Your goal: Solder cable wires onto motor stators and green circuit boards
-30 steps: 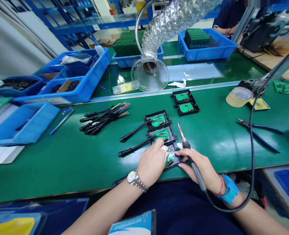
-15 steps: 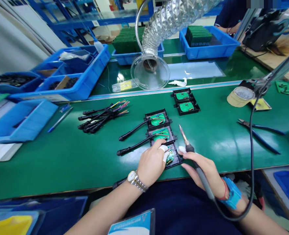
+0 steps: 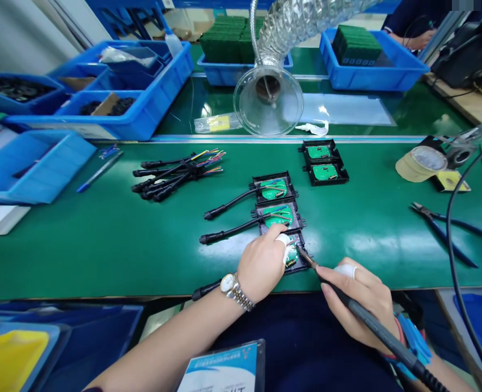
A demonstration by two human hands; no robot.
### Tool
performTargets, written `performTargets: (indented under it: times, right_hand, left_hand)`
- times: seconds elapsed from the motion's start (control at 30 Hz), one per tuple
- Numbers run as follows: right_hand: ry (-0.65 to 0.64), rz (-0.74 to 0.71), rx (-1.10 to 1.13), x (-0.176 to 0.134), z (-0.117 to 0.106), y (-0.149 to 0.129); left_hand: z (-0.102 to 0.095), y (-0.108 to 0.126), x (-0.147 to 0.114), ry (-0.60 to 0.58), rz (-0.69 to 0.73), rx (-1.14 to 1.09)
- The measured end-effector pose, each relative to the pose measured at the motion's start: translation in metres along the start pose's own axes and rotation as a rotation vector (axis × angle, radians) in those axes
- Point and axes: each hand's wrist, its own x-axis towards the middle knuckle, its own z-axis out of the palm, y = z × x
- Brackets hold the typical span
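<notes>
My right hand (image 3: 359,302) grips a soldering iron (image 3: 349,302) like a pen, its metal tip touching or just above the green circuit board (image 3: 292,256) in the nearest black case (image 3: 300,267). My left hand (image 3: 263,267), with white covers on its fingers, lies over the left side of that case and pinches thin wires (image 3: 293,240) against the board; the fingertips are partly hidden. From beneath my left forearm sticks out a black cable end (image 3: 206,290). Two more cases adjoin behind, each with a board and a black cable (image 3: 228,231) leading left.
Bundled black cables (image 3: 175,174) with bare coloured wire ends lie left. Two joined cases (image 3: 324,163) sit behind. A clear fume funnel (image 3: 268,103) hangs above the bench. Cutting pliers (image 3: 445,234) and a round tub (image 3: 420,163) are right; blue bins (image 3: 142,122) stand left. Another person's hand (image 3: 422,41) shows far back.
My right hand has turned the soldering iron, bringing its tip from pointing away beside the cases down to the nearest board. My left hand stays at that case. The whole view has shifted slightly.
</notes>
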Motion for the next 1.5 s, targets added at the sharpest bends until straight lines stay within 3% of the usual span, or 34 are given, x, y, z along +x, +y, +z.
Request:
performTargets:
  times: [0.37, 0.8, 1.2, 1.5]
  right_hand:
    - [-0.088, 0.103, 0.039, 0.0068, -0.0026, 0.0021]
    - [-0.083, 0.138, 0.084, 0.0072, -0.0066, 0.0022]
    - [-0.070, 0.066, 0.029, 0.0045, -0.0032, 0.0018]
    - [-0.081, 0.107, 0.058, 0.0072, -0.0049, 0.0009]
  left_hand:
    - [0.0002, -0.0008, 0.0002, -0.010, 0.008, -0.013]
    - [-0.0013, -0.0017, 0.0008, -0.005, 0.023, 0.030]
    - [0.0014, -0.0041, 0.0009, 0.018, 0.026, 0.023]
    - [0.0002, -0.0038, 0.0006, 0.001, 0.009, 0.001]
